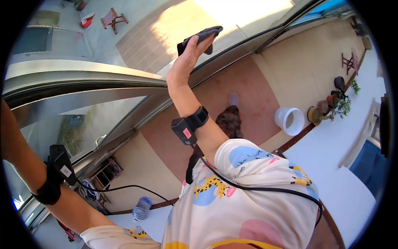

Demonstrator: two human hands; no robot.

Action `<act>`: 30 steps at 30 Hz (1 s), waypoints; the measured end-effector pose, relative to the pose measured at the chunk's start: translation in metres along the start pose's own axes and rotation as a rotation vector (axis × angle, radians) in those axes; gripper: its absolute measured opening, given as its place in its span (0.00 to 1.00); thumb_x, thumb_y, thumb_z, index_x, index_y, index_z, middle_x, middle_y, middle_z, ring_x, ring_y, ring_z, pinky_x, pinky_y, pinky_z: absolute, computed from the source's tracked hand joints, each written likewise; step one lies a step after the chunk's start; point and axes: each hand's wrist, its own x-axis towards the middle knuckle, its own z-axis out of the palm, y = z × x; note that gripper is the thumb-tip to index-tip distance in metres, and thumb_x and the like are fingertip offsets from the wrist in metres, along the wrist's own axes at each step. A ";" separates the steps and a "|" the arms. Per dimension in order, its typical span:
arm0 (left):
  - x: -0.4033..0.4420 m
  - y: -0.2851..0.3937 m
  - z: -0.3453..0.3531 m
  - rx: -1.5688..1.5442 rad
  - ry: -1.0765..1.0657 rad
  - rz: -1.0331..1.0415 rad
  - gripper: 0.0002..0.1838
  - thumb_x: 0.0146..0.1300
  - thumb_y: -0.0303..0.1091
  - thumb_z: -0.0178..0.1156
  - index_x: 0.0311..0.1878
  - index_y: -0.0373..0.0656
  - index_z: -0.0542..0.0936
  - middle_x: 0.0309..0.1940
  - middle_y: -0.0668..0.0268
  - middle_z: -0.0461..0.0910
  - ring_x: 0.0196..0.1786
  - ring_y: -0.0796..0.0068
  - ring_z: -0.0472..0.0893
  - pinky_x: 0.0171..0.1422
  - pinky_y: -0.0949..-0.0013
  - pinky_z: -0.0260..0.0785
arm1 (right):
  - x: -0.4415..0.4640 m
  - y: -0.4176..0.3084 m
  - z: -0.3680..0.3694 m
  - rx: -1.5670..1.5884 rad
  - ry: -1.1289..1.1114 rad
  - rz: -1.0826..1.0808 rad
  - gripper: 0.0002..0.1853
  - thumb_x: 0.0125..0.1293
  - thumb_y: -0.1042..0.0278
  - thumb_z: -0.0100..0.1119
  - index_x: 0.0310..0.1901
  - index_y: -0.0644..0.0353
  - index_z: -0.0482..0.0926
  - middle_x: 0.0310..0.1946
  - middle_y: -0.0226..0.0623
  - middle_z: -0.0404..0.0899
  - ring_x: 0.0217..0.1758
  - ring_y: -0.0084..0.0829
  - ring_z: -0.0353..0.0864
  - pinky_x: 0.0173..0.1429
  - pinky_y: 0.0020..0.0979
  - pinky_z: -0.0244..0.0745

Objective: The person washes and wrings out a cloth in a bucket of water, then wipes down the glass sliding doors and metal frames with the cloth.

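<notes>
My right hand [188, 58] is raised at the upper middle, its fingers closed on a dark cloth [200, 40]. The cloth is bunched between the thumb and fingers, beside the window frame and in front of the bright paved area. At the far left edge my left hand [6, 126] shows only in part, in shadow, and its fingers are out of view. It is nearest to the metal window frame [87, 76]. Each forearm wears a black strap with a small box, a right box [183, 131] and a left box [62, 164], with black cables running from them.
A white bucket [289, 121] stands on the tiled floor at right, near potted plants [327, 110] and a folding stool [350, 62]. A large plastic bottle [141, 208] and a rack [105, 174] are at lower left. Beyond the window stands another folding stool [112, 20].
</notes>
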 end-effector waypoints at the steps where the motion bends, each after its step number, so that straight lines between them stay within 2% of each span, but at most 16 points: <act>1: -0.002 0.009 -0.002 0.124 -0.061 -0.104 0.38 0.72 0.56 0.33 0.71 0.31 0.46 0.72 0.41 0.42 0.75 0.48 0.43 0.76 0.48 0.40 | 0.011 -0.005 0.006 -0.146 -0.042 -0.257 0.33 0.73 0.55 0.39 0.73 0.59 0.44 0.75 0.46 0.36 0.78 0.42 0.32 0.75 0.40 0.31; 3: -0.001 0.024 -0.002 0.449 -0.186 -0.397 0.38 0.72 0.55 0.32 0.71 0.29 0.45 0.72 0.40 0.42 0.75 0.47 0.43 0.76 0.48 0.39 | 0.032 -0.004 0.002 -0.305 -0.126 -0.563 0.32 0.73 0.56 0.37 0.72 0.63 0.47 0.74 0.52 0.35 0.77 0.51 0.32 0.75 0.46 0.28; 4: 0.001 0.028 0.000 0.629 -0.272 -0.558 0.39 0.72 0.55 0.32 0.71 0.29 0.45 0.72 0.40 0.42 0.75 0.47 0.43 0.76 0.48 0.39 | 0.041 0.010 -0.007 -0.347 -0.143 -0.619 0.30 0.73 0.56 0.35 0.70 0.66 0.50 0.74 0.55 0.36 0.76 0.57 0.32 0.74 0.51 0.29; 5: 0.006 0.025 -0.016 0.279 -0.184 -0.314 0.39 0.73 0.55 0.32 0.71 0.28 0.44 0.71 0.39 0.41 0.75 0.46 0.43 0.76 0.48 0.39 | 0.049 0.031 -0.016 -0.342 -0.088 -0.616 0.31 0.73 0.56 0.36 0.71 0.66 0.48 0.73 0.55 0.38 0.77 0.51 0.35 0.75 0.46 0.31; 7: 0.010 0.022 -0.021 -0.075 -0.110 -0.060 0.39 0.73 0.54 0.33 0.71 0.27 0.43 0.71 0.38 0.40 0.75 0.45 0.43 0.75 0.48 0.40 | 0.051 0.079 -0.032 -0.227 0.111 -0.196 0.33 0.73 0.55 0.37 0.72 0.65 0.45 0.73 0.53 0.40 0.77 0.44 0.38 0.75 0.40 0.35; 9: 0.009 0.016 -0.017 -0.178 -0.054 -0.068 0.39 0.73 0.54 0.33 0.71 0.27 0.41 0.71 0.36 0.40 0.74 0.43 0.43 0.75 0.48 0.40 | 0.046 0.156 -0.063 -0.078 0.273 0.309 0.34 0.73 0.54 0.36 0.72 0.64 0.43 0.74 0.47 0.42 0.76 0.38 0.43 0.75 0.34 0.39; 11: 0.013 0.026 -0.023 -0.076 -0.114 -0.028 0.39 0.73 0.54 0.33 0.71 0.27 0.41 0.71 0.36 0.40 0.75 0.44 0.43 0.75 0.48 0.40 | 0.018 0.221 -0.084 0.077 0.399 0.680 0.33 0.73 0.53 0.34 0.72 0.63 0.43 0.74 0.44 0.44 0.75 0.38 0.47 0.74 0.35 0.43; 13: 0.005 0.016 -0.022 -0.036 -0.122 -0.031 0.33 0.71 0.52 0.39 0.63 0.30 0.49 0.62 0.40 0.48 0.64 0.48 0.50 0.65 0.51 0.46 | -0.017 0.238 -0.093 -0.206 0.323 0.794 0.32 0.73 0.54 0.33 0.72 0.63 0.46 0.74 0.40 0.46 0.74 0.35 0.50 0.74 0.33 0.44; 14: -0.007 0.000 -0.018 -0.005 -0.122 -0.030 0.31 0.70 0.51 0.42 0.59 0.31 0.53 0.57 0.42 0.52 0.59 0.50 0.54 0.60 0.53 0.49 | -0.027 0.244 -0.089 -0.199 0.319 0.795 0.32 0.73 0.54 0.33 0.72 0.63 0.46 0.74 0.40 0.46 0.74 0.35 0.50 0.74 0.33 0.44; 16: -0.036 -0.038 -0.007 0.024 -0.095 -0.037 0.25 0.67 0.49 0.47 0.51 0.33 0.61 0.48 0.46 0.60 0.49 0.53 0.61 0.50 0.56 0.55 | -0.043 0.246 -0.081 0.132 0.427 1.046 0.30 0.73 0.55 0.32 0.71 0.62 0.50 0.74 0.36 0.47 0.73 0.34 0.51 0.73 0.30 0.44; 20: -0.092 -0.104 0.016 0.056 -0.028 -0.065 0.17 0.63 0.46 0.59 0.35 0.38 0.77 0.30 0.54 0.76 0.29 0.61 0.76 0.31 0.63 0.66 | -0.035 0.191 -0.037 0.124 0.528 1.077 0.29 0.73 0.55 0.31 0.71 0.61 0.50 0.74 0.36 0.46 0.72 0.36 0.53 0.73 0.30 0.46; 21: -0.097 -0.100 0.014 0.060 -0.046 -0.087 0.16 0.61 0.45 0.62 0.31 0.40 0.81 0.25 0.55 0.80 0.24 0.63 0.80 0.26 0.65 0.69 | -0.018 0.165 -0.032 0.081 0.474 0.947 0.30 0.73 0.55 0.31 0.71 0.61 0.48 0.74 0.38 0.46 0.73 0.36 0.52 0.73 0.32 0.46; 25: -0.100 -0.073 0.001 0.193 -0.338 -0.220 0.19 0.62 0.48 0.61 0.30 0.38 0.80 0.22 0.57 0.79 0.21 0.65 0.78 0.21 0.66 0.65 | 0.062 0.074 -0.024 -0.085 0.296 0.275 0.35 0.74 0.46 0.33 0.73 0.61 0.43 0.74 0.50 0.40 0.76 0.42 0.44 0.76 0.36 0.41; 27: -0.103 -0.077 0.002 0.169 -0.321 -0.222 0.22 0.63 0.51 0.58 0.31 0.38 0.80 0.21 0.58 0.79 0.19 0.66 0.77 0.18 0.65 0.63 | 0.071 0.067 -0.025 -0.115 0.252 0.139 0.36 0.73 0.45 0.34 0.73 0.61 0.43 0.74 0.49 0.39 0.76 0.43 0.41 0.76 0.37 0.39; 29: -0.101 -0.081 0.001 0.129 -0.254 -0.201 0.25 0.64 0.55 0.56 0.32 0.37 0.79 0.21 0.59 0.78 0.18 0.66 0.76 0.16 0.65 0.61 | 0.056 0.073 -0.025 -0.112 0.258 0.149 0.35 0.74 0.46 0.34 0.73 0.61 0.44 0.74 0.49 0.39 0.76 0.44 0.44 0.75 0.37 0.41; 30: -0.100 -0.081 0.001 0.170 -0.257 -0.246 0.28 0.64 0.58 0.53 0.34 0.37 0.79 0.21 0.59 0.78 0.18 0.65 0.77 0.17 0.65 0.63 | 0.039 0.101 -0.031 -0.102 0.301 0.329 0.34 0.73 0.47 0.33 0.72 0.61 0.45 0.74 0.49 0.40 0.75 0.44 0.46 0.75 0.37 0.43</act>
